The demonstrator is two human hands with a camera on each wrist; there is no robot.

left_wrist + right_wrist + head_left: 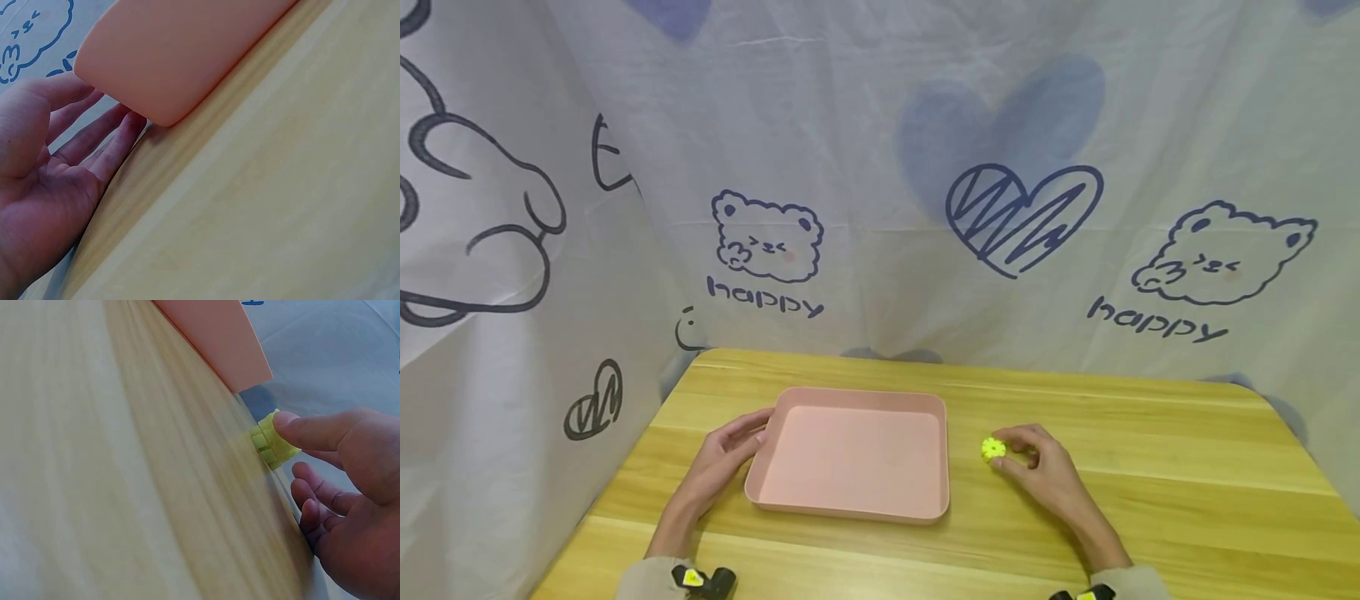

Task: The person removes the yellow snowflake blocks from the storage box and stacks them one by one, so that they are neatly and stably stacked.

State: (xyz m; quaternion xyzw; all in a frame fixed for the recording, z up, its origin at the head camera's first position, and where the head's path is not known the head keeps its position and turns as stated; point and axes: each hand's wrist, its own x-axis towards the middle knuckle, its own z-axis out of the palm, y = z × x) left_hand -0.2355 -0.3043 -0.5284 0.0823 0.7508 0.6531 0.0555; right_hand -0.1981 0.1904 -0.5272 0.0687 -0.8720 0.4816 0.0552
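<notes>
A shallow pink tray (857,510) lies on the wooden table in front of me. At its left end is my left hand (718,462), its thumb and fingers reaching to the outside of the wall. In the left wrist view the fingertips (134,122) touch the tray's end wall (162,62) low down, close over the tabletop. To the right of the tray, my right hand (1048,471) pinches a small yellow snowflake building disc (993,448) between thumb and index finger. The right wrist view shows the disc's notched edge (269,440) close over the wood, the other fingers loosely curled.
The wooden table (1150,467) stretches right and forward of the tray. White cloth (880,275) printed with bears and hearts hangs behind its far edge, and another cloth (497,417) hangs along the left.
</notes>
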